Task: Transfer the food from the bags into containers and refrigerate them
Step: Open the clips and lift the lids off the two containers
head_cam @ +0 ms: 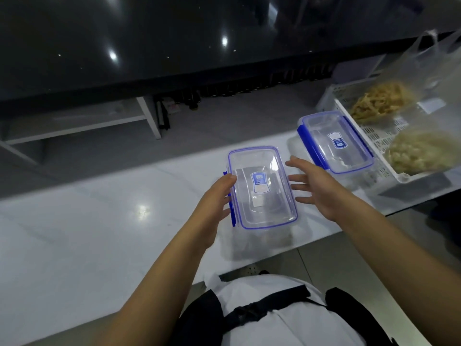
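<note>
A clear plastic container with a blue-rimmed lid [262, 188] is in front of me over the white counter. My left hand [217, 198] grips its left side by the blue latch. My right hand [314, 186] hovers just to its right, fingers spread, holding nothing. A second identical closed container [334, 142] rests farther right, against a white basket [349, 116]. In the basket lie two clear plastic bags of food: darker yellow strips [381, 101] at the back, paler noodles [421, 152] at the front.
The white counter [99, 233] runs from left to right with its front edge near my body. Behind it stands a dark glossy counter [149, 46] over white shelving [147, 116]. Grey floor lies between them.
</note>
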A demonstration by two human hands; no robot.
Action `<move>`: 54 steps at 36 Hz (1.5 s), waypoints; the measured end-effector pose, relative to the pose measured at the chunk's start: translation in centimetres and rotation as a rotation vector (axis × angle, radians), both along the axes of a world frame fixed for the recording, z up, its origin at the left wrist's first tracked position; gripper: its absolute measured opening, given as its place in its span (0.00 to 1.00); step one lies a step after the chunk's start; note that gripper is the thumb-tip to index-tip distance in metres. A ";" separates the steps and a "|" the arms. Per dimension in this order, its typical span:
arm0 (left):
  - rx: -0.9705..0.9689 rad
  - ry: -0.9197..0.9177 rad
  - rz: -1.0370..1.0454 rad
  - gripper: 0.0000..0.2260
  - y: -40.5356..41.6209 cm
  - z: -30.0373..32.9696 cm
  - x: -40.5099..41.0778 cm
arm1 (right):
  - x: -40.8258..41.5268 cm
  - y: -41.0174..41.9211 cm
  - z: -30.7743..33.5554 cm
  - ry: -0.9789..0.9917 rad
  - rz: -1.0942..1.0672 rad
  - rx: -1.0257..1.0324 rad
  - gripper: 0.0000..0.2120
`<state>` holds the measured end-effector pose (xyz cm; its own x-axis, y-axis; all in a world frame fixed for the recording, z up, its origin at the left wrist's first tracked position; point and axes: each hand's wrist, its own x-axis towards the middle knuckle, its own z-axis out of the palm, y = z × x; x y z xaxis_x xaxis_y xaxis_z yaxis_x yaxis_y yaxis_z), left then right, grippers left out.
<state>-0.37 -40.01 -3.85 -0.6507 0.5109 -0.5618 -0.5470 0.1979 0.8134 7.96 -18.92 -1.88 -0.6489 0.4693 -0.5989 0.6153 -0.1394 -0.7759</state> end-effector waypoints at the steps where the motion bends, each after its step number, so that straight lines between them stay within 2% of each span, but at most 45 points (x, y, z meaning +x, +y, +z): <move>1: 0.004 0.018 0.001 0.18 -0.4 0.1 0.2 | -0.1 -0.3 0.1 0.016 0.019 0.012 0.21; 5: -0.017 0.055 0.047 0.23 -2.2 0.5 0.6 | -0.8 -1.6 0.8 0.074 0.097 0.008 0.11; 8: -0.047 0.080 0.124 0.23 -4.1 0.8 0.6 | -1.8 -2.7 1.5 0.097 0.143 -0.050 0.08; 13: -0.075 0.105 0.232 0.22 -8.3 0.7 0.7 | -4.4 -5.6 1.8 0.106 0.220 -0.148 0.15; 16: -0.093 0.104 0.297 0.26 -11.5 0.4 0.8 | -6.0 -8.4 1.3 0.089 0.305 -0.180 0.17; 18: -0.099 0.095 0.338 0.28 -13.7 0.2 0.7 | -7.1 -10.7 0.8 0.071 0.361 -0.187 0.22; 19: -0.109 0.088 0.356 0.26 -14.8 0.2 0.6 | -7.7 -12.0 0.4 0.057 0.384 -0.192 0.25; 22: -0.162 0.062 0.412 0.17 -17.8 0.0 0.1 | -9.3 -15.7 -0.7 -0.027 0.426 -0.229 0.18; 24: -0.211 0.043 0.433 0.16 -19.4 -0.1 -0.3 | -10.0 -18.0 -1.6 -0.087 0.441 -0.268 0.20; 29: -0.361 -0.006 0.452 0.19 -22.0 -0.8 -1.5 | -11.1 -21.9 -3.6 -0.188 0.488 -0.333 0.28; 32: -0.410 -0.015 0.426 0.22 -23.0 -1.7 -2.1 | -11.1 -23.1 -4.2 -0.217 0.485 -0.362 0.24; 35: -0.427 -0.012 0.404 0.22 -23.3 -2.1 -2.1 | -10.9 -23.7 -4.4 -0.207 0.486 -0.363 0.23; 39: -0.424 0.006 0.403 0.22 -23.6 -2.4 -2.0 | -10.7 -23.4 -4.4 -0.207 0.517 -0.350 0.30; 41: -0.415 0.038 0.380 0.23 -23.7 -2.5 -1.9 | -10.6 -23.0 -4.3 -0.194 0.538 -0.331 0.29; 43: -0.419 0.090 0.349 0.24 -23.7 -2.5 -1.8 | -10.2 -22.4 -4.1 -0.145 0.569 -0.248 0.26; 45: -0.450 0.164 0.322 0.25 -23.5 -2.5 -1.8 | -9.4 -21.8 -3.7 -0.034 0.658 -0.050 0.24; 49: -0.481 0.331 0.234 0.27 -22.2 -1.9 -1.5 | -6.6 -19.2 -2.8 0.169 0.901 0.454 0.32; 52: -0.525 0.557 0.115 0.29 -20.2 -1.5 -1.0 | -4.3 -16.3 -2.2 0.176 0.907 0.774 0.33; 54: -0.571 0.713 -0.024 0.31 -18.1 -1.4 -0.5 | -2.7 -14.2 -2.0 0.147 0.855 0.889 0.33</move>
